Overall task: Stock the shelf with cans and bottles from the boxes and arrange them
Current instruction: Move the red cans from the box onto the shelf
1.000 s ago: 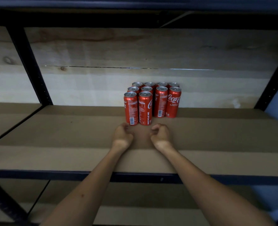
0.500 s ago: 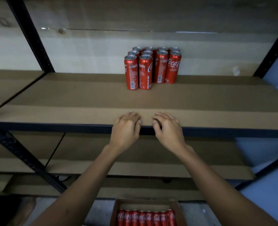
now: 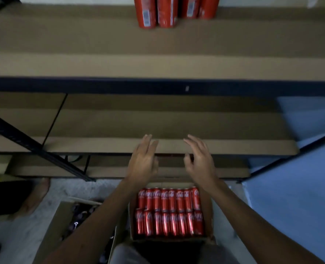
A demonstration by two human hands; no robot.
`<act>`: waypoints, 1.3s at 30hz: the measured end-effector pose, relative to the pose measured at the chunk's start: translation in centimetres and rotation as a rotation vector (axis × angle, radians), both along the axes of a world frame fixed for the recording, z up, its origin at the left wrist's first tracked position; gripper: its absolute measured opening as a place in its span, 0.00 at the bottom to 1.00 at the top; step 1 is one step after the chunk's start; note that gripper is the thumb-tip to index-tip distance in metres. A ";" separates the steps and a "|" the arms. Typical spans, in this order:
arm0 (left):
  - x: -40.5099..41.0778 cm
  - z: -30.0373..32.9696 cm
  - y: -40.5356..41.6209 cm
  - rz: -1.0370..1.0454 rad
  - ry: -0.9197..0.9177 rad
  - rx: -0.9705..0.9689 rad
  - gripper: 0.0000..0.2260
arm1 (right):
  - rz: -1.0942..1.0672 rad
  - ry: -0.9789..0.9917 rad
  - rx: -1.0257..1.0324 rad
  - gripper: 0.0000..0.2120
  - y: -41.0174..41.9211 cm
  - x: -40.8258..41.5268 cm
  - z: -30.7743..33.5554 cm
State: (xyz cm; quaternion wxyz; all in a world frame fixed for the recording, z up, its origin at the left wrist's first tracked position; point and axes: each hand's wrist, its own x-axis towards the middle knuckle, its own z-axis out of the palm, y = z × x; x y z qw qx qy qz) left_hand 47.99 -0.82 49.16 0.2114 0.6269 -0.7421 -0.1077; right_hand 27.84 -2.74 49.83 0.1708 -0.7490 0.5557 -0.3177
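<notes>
Left hand [image 3: 143,164]: fingers straight, empty, above box.
Right hand [image 3: 200,161]: fingers loose, empty.
Box [image 3: 208,208]: on floor, 2 rows of red cans [image 3: 169,212].
Shelf [image 3: 158,65]: shelved cans [image 3: 165,12] at back.

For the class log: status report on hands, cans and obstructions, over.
Left hand and right hand open, empty, above the box of cans. Shelf cans upright. Nothing between hands and box.
</notes>
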 end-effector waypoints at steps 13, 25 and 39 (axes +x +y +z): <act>-1.3 -28.5 6.0 0.241 0.178 0.885 0.10 | -0.104 0.282 0.628 0.18 6.7 -4.7 -27.6; 0.3 -49.9 11.9 0.909 0.677 0.971 0.12 | -0.020 0.000 0.997 0.19 12.4 1.5 -51.6; -0.3 -60.1 13.8 1.165 1.094 0.922 0.16 | -0.146 -0.404 1.272 0.17 16.6 7.1 -63.1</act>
